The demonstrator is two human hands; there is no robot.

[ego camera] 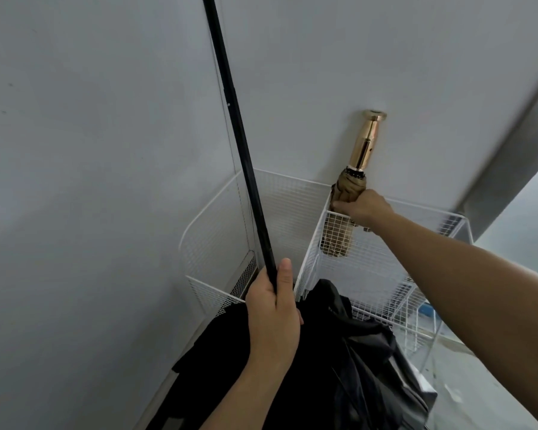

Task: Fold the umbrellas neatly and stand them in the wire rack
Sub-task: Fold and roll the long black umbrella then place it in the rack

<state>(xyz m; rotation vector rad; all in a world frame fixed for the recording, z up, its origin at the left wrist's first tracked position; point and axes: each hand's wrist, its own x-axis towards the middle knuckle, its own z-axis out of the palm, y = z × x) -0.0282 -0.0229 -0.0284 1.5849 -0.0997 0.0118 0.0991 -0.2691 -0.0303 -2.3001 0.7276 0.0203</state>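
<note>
A white wire rack [280, 206] with two compartments stands in the corner against the grey walls. A folded tan umbrella [350, 187] with a shiny gold handle stands upright in the far corner of the right compartment; my right hand [365, 209] grips its folded canopy just above the rack's rim. My left hand [274, 311] grips the long shaft of a black umbrella [339, 361], which rises steeply to the frame's top. Its loose black canopy bunches below my hand, in front of the rack.
Grey walls [90, 150] close in on the left and behind the rack. A pale floor [479, 392] shows at the lower right, with a grey sloped edge [510, 150] above it. Something blue [427, 308] shows through the rack's right wire side.
</note>
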